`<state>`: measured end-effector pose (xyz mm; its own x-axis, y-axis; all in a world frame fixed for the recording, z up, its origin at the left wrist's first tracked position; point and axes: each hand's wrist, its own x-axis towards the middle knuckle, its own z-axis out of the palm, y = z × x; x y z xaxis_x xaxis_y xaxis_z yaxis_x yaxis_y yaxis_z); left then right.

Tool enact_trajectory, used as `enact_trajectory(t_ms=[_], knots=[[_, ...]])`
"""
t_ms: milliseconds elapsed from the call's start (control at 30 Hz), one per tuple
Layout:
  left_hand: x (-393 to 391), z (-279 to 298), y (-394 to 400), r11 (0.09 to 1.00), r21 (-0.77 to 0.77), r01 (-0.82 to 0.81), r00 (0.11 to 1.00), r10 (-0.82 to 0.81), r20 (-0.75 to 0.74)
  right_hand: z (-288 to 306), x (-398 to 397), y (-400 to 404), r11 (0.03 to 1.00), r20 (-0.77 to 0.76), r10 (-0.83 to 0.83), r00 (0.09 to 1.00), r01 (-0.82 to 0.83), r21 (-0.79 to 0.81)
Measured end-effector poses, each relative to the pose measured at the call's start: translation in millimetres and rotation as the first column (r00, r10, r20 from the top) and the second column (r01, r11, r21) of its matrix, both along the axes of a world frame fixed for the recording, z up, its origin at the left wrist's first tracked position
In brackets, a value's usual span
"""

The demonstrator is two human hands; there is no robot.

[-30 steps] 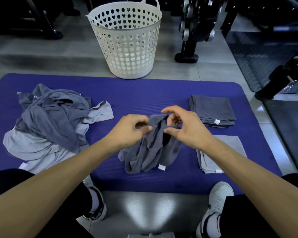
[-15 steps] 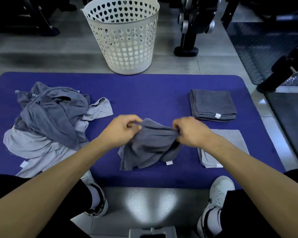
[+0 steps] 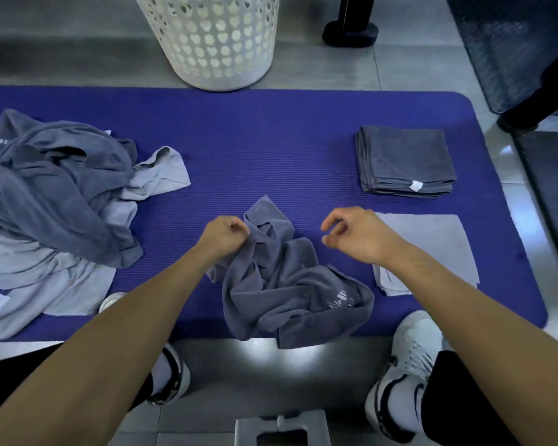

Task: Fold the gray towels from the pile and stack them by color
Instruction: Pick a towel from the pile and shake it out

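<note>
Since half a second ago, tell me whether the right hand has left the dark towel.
Yes. The right hand has let go and moved right, toward the folded light gray stack; the dark towel slumped on the mat.

Pretty dim, bluish cast; overhead light glares off the floor [image 3: 281, 355] at bottom centre, wide-angle warp at edges.
</note>
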<state>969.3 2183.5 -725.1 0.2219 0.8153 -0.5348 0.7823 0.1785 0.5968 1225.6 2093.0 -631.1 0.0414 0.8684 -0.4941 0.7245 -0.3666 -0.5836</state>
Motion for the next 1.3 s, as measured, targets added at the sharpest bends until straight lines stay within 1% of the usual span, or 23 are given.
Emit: enact_trajectory(t_ms=[100, 167, 233, 267, 333, 400, 433, 500, 533, 600, 667, 733, 800, 867, 967, 1067, 1100, 1133, 1200, 1233, 1300], knots=[[25, -29, 27, 0.993, 0.079, -0.092, 0.994, 0.096, -0.049, -17, 4, 2, 0.999, -0.04, -0.049, 0.998, 0.048, -0.014], [37, -45, 43, 0.976, 0.019, -0.215, 0.975, 0.216, -0.057, -24, 5, 4, 0.996, -0.05, -0.094, 0.994, 0.094, -0.009], [43, -56, 55, 0.958, -0.078, -0.276, 0.959, 0.268, -0.095, -31, 8, 4, 0.991, -0.08, -0.132, 0.988, 0.133, 0.004], [43, -60, 59, 0.951, -0.102, -0.292, 0.954, 0.282, -0.097, -34, 8, 5, 0.988, -0.097, -0.154, 0.983, 0.155, 0.008], [40, -58, 59, 0.93, -0.087, -0.357, 0.934, 0.356, -0.029, -35, 8, 8, 0.982, -0.131, -0.186, 0.974, 0.187, -0.001], [35, -46, 56, 0.921, -0.042, -0.387, 0.915, 0.389, 0.109, -33, 7, 12, 0.978, -0.164, -0.208, 0.964, 0.209, -0.008], [32, -36, 52, 0.929, -0.014, -0.369, 0.909, 0.364, 0.201, -32, 7, 14, 0.975, -0.181, -0.22, 0.958, 0.223, -0.008], [26, -4, 40, 0.959, 0.046, -0.281, 0.897, 0.246, 0.367, -27, 5, 19, 0.967, -0.218, -0.251, 0.943, 0.255, -0.009], [23, 14, 34, 0.97, 0.097, -0.221, 0.901, 0.165, 0.402, -22, 3, 21, 0.961, -0.244, -0.27, 0.932, 0.277, -0.005], [16, 50, 19, 0.975, 0.192, -0.114, 0.91, 0.025, 0.413, -9, -4, 26, 0.943, -0.306, -0.314, 0.899, 0.333, 0.009], [8, 81, 2, 0.968, 0.244, -0.06, 0.905, -0.051, 0.423, 8, -15, 28, 0.92, -0.372, -0.37, 0.851, 0.393, -0.016], [0, 105, -16, 0.959, 0.284, -0.008, 0.895, -0.12, 0.43, 28, -25, 27, 0.908, -0.399, -0.408, 0.821, 0.413, -0.078], [-5, 120, -33, 0.957, 0.285, 0.057, 0.888, -0.179, 0.424, 45, -34, 20, 0.914, -0.392, -0.405, 0.826, 0.377, -0.149], [-10, 127, -49, 0.959, 0.271, 0.084, 0.884, -0.198, 0.423, 55, -39, 11, 0.928, -0.352, -0.371, 0.859, 0.324, -0.185], [-13, 128, -68, 0.952, 0.29, 0.097, 0.883, -0.216, 0.416, 57, -43, -2, 0.941, -0.285, -0.318, 0.904, 0.265, -0.211], [-11, 126, -84, 0.955, 0.276, 0.112, 0.885, -0.222, 0.41, 51, -44, -15, 0.954, -0.301, -0.277, 0.912, 0.225, -0.197], [-10, 123, -88, 0.958, 0.255, 0.131, 0.882, -0.23, 0.412, 50, -42, -18, 0.969, -0.293, -0.233, 0.927, 0.197, -0.147], [-10, 121, -91, 0.96, 0.234, 0.155, 0.876, -0.243, 0.416, 51, -39, -22, 0.987, -0.246, -0.159, 0.956, 0.147, -0.064], [-9, 116, -94, 0.962, 0.226, 0.155, 0.866, -0.243, 0.438, 57, -31, -29, 0.993, -0.074, 0.024, 0.997, -0.016, 0.118], [-7, 113, -94, 0.965, 0.236, 0.118, 0.863, -0.217, 0.457, 62, -26, -35, 0.978, 0.001, 0.101, 0.995, -0.1, 0.183], [3, 109, -94, 0.966, 0.253, 0.049, 0.853, -0.172, 0.492, 74, -15, -46, 0.932, 0.102, 0.229, 0.968, -0.248, 0.263]])
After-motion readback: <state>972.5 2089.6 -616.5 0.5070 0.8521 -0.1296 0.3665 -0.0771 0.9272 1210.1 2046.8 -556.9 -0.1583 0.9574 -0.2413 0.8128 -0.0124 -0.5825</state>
